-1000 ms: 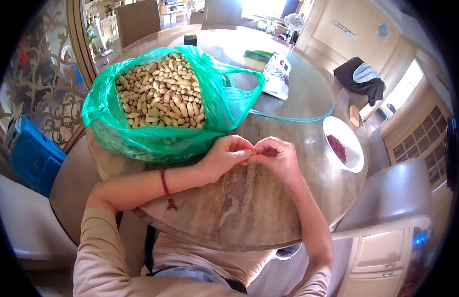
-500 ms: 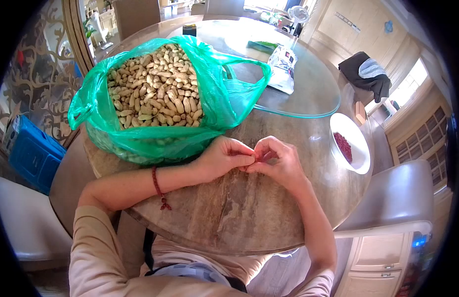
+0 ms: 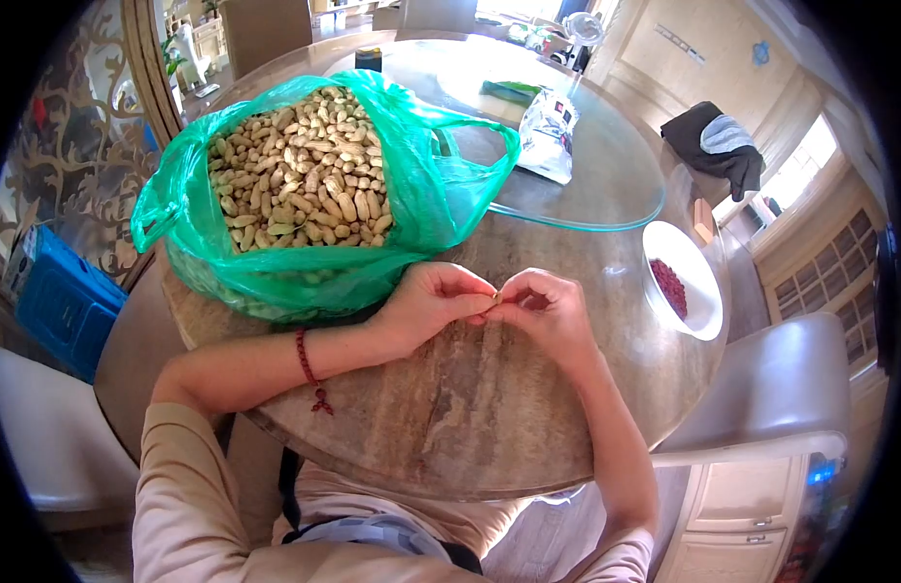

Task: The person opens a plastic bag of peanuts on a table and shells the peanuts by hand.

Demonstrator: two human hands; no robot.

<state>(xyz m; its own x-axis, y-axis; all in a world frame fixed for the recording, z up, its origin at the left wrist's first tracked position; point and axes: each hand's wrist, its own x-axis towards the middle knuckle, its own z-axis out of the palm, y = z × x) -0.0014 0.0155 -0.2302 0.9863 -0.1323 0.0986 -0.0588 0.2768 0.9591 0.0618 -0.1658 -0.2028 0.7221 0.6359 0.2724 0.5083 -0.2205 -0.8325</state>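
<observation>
Left hand [image 3: 426, 306] and right hand [image 3: 555, 313] meet in narrow pinches on one small pale piece [image 3: 496, 296], just off the near right side of the green bag [image 3: 305, 284]!
A tips-only grip, probably because the piece is so tiny, and it's mostly covered: shell or kernel, I can't tell. The bag's mouth spreads wide, likely leaving the peanuts [image 3: 305, 175] within reach, though its folds hide their depth. Well apart to the bag's right, on the counter [image 3: 509, 408], a white bowl [image 3: 705, 306] holds dark red kernels [image 3: 667, 288], individually hard to make out.
</observation>
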